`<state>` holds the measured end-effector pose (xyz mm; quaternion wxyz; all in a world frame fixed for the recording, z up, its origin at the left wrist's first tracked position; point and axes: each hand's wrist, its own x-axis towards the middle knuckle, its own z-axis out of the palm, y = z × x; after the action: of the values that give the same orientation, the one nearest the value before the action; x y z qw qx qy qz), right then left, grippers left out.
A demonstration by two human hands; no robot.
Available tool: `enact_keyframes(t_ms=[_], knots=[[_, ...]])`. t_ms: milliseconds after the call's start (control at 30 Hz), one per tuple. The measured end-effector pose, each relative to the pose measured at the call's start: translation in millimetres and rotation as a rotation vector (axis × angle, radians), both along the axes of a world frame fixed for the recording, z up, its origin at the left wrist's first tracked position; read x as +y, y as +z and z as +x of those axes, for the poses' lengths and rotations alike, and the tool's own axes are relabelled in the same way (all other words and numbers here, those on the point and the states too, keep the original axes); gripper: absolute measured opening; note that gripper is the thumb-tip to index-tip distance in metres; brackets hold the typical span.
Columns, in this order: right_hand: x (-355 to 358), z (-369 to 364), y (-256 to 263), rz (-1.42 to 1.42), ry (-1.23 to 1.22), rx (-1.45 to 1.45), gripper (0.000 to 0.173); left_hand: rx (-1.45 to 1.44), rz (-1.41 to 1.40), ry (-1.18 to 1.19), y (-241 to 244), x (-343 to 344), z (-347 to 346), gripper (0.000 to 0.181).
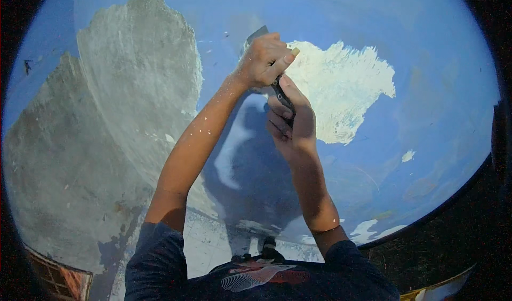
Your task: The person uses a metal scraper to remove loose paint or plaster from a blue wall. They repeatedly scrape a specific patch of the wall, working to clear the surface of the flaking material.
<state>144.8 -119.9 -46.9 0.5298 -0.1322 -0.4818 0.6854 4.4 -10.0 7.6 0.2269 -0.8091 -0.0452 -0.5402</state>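
Both my hands are on one scraper, held at a slant against the painted wall. My right hand [298, 111] wraps around its dark riveted handle [281, 93], thumb along the side. Above it, my left hand [266, 59] is closed over the upper part of the tool, hiding where handle and blade meet. The flat grey blade [257, 34] sticks out past the left knuckles, close to blue paint [224, 17]. Directly right of my hands is a ragged whitish patch [344, 89] where the blue coat is gone.
Bare grey plaster [140, 53] covers much of the wall's left side. A small white chip mark [408, 156] shows at the right. My shadow [260, 161] falls on the wall below my hands. Pale floor [204, 241] lies at the wall's foot. A framed lattice [60, 277] stands bottom left.
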Motion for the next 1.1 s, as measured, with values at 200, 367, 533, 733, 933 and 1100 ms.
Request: enact_keyframes(t_ms=[200,367,533,733,933,1100], knots=[[16,1,-10,0.049,-0.032,-0.027,0.027,0.116,-0.004,0.103,-9,4,-2,0.040],[8,6,-16,-0.024,-0.037,0.000,0.025,0.100,0.036,0.043,-11,7,2,0.040],[31,-19,-3,0.054,0.095,0.099,0.028,0.068,0.015,0.101,11,12,-21,0.038],[1,0,-18,0.026,-0.007,0.077,0.030,0.174,-0.053,0.041,-7,-4,4,0.036],[-5,0,-22,0.007,-0.029,0.017,0.026,0.136,-0.051,-0.005,-8,4,0,0.041],[23,-16,-14,0.002,0.004,0.038,0.034,0.142,0.001,0.055,16,6,-18,0.042]])
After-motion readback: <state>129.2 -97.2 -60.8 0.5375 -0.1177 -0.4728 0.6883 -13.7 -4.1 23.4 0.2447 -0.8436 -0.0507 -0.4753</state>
